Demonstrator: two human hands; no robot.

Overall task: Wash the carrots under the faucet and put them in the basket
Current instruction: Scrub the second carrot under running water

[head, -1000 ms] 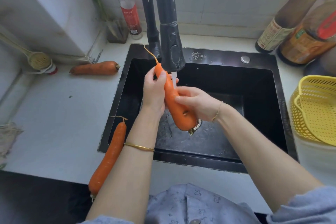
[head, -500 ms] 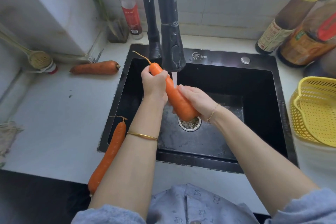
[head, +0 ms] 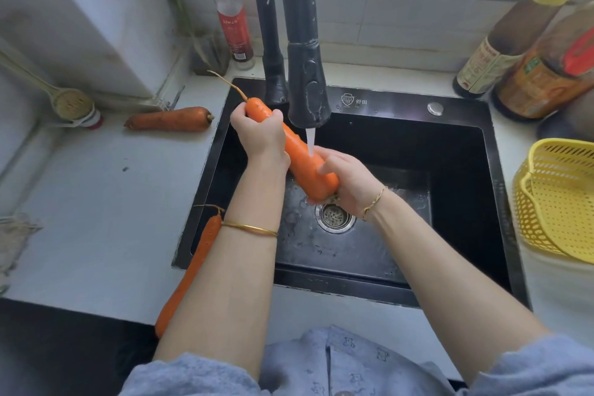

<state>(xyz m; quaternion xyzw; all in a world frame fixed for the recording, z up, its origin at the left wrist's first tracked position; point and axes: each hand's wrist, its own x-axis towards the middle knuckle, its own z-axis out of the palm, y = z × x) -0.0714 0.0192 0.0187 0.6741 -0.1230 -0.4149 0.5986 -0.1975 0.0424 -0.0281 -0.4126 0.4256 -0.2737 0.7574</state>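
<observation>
I hold a bright orange carrot [head: 302, 157] slanted over the black sink [head: 401, 106], under the thin stream from the black faucet [head: 308, 87]. My left hand [head: 260, 133] grips its thin upper end, its root tail pointing up left. My right hand [head: 348, 183] grips the thick lower end above the drain [head: 334, 216]. A second carrot [head: 170, 119] lies on the counter to the left. A third carrot [head: 193, 270] lies along the sink's left front corner, partly behind my left forearm. The yellow basket [head: 559, 199] stands at the right edge, nothing visible in it.
Large sauce bottles [head: 527, 51] stand at the back right, and a red-labelled bottle [head: 233, 19] at the back left of the faucet. A ladle [head: 69, 103] lies at the far left of the white counter [head: 96, 202]. A cloth [head: 13, 241] lies at the left edge.
Both hands have turned and shifted the carrot up and left under the stream; its thick end rose off the drain and my right hand slid down to that end.
</observation>
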